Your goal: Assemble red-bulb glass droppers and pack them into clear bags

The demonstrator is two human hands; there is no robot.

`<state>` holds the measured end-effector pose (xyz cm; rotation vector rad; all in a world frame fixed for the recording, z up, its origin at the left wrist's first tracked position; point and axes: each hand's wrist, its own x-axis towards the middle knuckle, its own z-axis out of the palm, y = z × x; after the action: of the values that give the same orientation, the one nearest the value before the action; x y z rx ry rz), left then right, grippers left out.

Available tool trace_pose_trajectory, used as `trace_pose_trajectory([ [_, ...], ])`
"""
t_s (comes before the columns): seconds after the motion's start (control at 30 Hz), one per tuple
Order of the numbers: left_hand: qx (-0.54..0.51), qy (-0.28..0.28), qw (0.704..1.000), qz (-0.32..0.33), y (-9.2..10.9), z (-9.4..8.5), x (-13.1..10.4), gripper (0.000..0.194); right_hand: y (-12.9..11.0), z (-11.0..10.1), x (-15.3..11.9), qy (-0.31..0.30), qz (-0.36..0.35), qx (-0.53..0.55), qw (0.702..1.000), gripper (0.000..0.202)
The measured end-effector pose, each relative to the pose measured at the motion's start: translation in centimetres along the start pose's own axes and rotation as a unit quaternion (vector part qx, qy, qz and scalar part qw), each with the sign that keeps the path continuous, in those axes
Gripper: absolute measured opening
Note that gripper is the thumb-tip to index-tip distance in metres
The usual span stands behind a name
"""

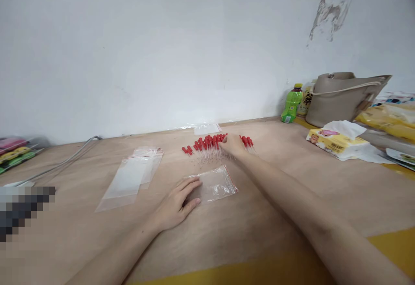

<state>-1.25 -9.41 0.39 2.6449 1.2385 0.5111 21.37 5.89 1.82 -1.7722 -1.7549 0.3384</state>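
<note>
Several droppers (207, 141) with red rubber bulbs and thin clear tubes lie side by side in a row on the brown-covered table. My right hand (231, 145) reaches into the row, thumb and fingers pinched at a red bulb; the fingers partly hide what they grip. In front of the row lies a clear zip-lock bag (217, 185), flat, its red-lined opening toward the right. My left hand (181, 201) rests with fingers apart, its fingertips on the bag's left end.
More flat zip-lock bags (129, 175) lie to the left, and another bag (206, 129) is by the wall. A grey cable (69, 159) runs at left. On the right stand a green bottle (291, 106), a tissue pack (335, 140) and a beige bag (340, 99).
</note>
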Motion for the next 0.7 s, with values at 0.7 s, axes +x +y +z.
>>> trace_pose_trajectory([
  [0.7, -0.022, 0.013, 1.000, 0.007, -0.4, 0.3, -0.1, 0.036, 1.3, -2.7, -1.4, -0.039, 0.024, 0.226, 0.973, 0.021],
])
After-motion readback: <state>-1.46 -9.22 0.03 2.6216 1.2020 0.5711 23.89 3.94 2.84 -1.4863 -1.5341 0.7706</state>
